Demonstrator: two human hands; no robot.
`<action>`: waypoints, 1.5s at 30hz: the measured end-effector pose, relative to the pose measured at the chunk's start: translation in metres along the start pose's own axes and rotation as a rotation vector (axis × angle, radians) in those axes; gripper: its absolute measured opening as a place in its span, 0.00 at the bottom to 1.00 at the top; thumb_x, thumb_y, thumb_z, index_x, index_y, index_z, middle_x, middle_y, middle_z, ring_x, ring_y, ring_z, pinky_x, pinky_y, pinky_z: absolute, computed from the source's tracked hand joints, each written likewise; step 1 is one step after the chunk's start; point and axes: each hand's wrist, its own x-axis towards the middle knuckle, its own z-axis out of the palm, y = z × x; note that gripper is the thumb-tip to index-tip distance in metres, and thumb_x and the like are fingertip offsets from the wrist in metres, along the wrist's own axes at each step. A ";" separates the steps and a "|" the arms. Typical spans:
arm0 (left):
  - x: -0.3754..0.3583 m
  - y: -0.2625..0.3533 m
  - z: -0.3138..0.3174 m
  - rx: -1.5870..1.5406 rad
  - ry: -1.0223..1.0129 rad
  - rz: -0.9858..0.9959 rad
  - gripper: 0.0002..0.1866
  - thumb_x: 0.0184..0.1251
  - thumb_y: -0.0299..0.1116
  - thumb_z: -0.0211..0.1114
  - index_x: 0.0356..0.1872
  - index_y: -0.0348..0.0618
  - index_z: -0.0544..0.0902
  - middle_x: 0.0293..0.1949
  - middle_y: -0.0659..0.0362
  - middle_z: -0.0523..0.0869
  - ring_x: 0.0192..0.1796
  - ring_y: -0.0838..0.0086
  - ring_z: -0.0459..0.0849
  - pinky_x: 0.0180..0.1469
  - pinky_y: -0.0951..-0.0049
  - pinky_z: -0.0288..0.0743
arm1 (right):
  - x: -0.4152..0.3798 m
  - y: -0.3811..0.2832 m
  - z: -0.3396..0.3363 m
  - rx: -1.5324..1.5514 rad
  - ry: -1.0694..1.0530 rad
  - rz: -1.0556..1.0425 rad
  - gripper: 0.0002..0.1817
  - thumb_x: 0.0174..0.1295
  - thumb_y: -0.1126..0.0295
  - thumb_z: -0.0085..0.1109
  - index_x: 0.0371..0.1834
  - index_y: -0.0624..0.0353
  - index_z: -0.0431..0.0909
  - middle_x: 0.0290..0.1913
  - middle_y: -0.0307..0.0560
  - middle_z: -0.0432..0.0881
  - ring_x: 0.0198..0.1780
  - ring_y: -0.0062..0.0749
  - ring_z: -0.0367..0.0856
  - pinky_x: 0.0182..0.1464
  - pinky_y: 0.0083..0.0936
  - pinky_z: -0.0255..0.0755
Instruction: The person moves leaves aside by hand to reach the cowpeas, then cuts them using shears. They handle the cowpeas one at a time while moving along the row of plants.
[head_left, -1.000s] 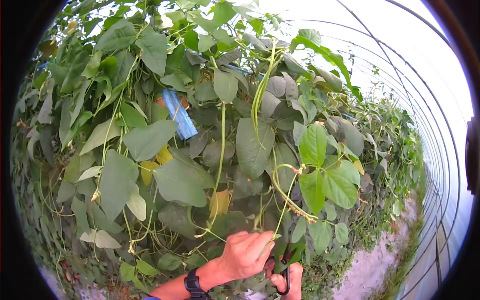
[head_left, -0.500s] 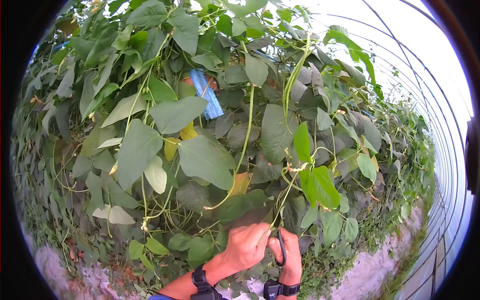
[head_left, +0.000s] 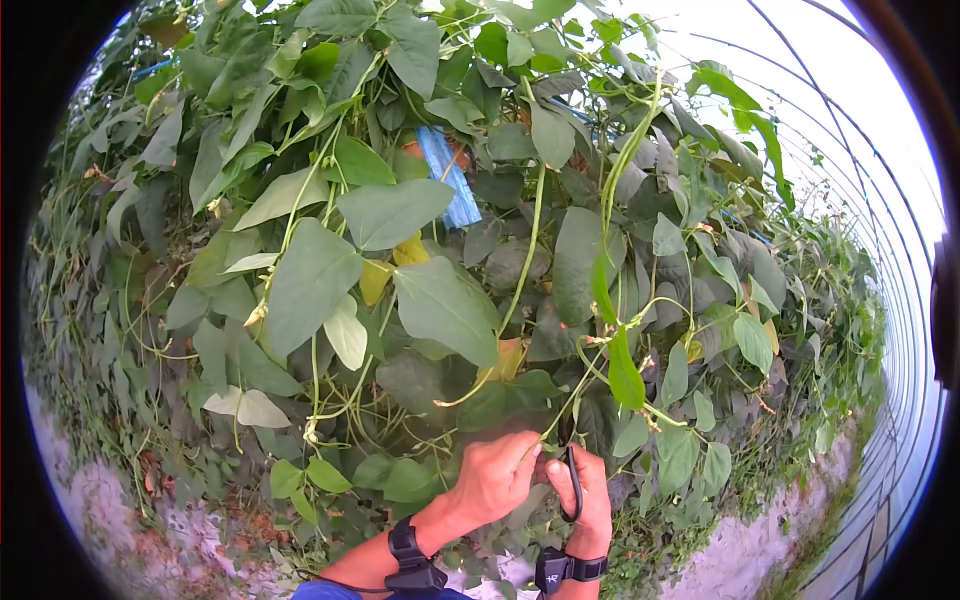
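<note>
My left hand (head_left: 492, 478) is low in the middle of the view, its thumb and forefinger pinched on a thin green vine stem (head_left: 568, 405). That stem runs up and right to a bright green leaf (head_left: 626, 370). Close beside it, my right hand (head_left: 593, 488) is closed on scissors with a black loop handle (head_left: 574, 495). Their dark tip points upward near the stem, partly lost against the leaves. Each wrist wears a black strap with a small box.
A dense wall of bean vines (head_left: 440, 310) fills the view, with long pods (head_left: 628, 155) hanging down. A blue strip (head_left: 447, 178) hangs among the leaves. Pale ground (head_left: 740, 540) shows below, and curved greenhouse hoops (head_left: 850, 150) rise at the right.
The plants have shifted right in the view as the camera turned. The bright leaf by the held stem has swung edge-on. My right hand with the scissors has moved slightly right.
</note>
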 end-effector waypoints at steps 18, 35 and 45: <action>-0.087 -0.019 0.033 0.027 -0.309 -0.190 0.03 0.57 0.25 0.62 0.31 0.37 0.79 0.21 0.48 0.80 0.22 0.55 0.81 0.23 0.64 0.73 | -0.064 0.017 -0.023 -0.150 0.146 0.061 0.22 0.55 0.57 0.67 0.21 0.63 0.68 0.18 0.37 0.66 0.24 0.17 0.62 0.23 0.21 0.58; -0.114 -0.010 0.073 -0.146 -0.694 -0.352 0.30 0.51 0.29 0.69 0.57 0.34 0.71 0.49 0.47 0.80 0.48 0.63 0.82 0.46 0.68 0.76 | -0.121 0.026 -0.066 0.473 0.475 -0.107 0.29 0.58 0.42 0.55 0.27 0.65 0.72 0.20 0.50 0.74 0.18 0.32 0.68 0.23 0.26 0.62; -0.136 -0.003 0.084 -0.697 -0.751 -0.822 0.28 0.58 0.28 0.66 0.59 0.33 0.68 0.49 0.52 0.80 0.50 0.68 0.80 0.46 0.73 0.77 | -0.119 0.055 -0.071 0.656 0.540 -0.057 0.27 0.58 0.48 0.57 0.32 0.67 0.73 0.24 0.54 0.74 0.21 0.36 0.72 0.26 0.27 0.65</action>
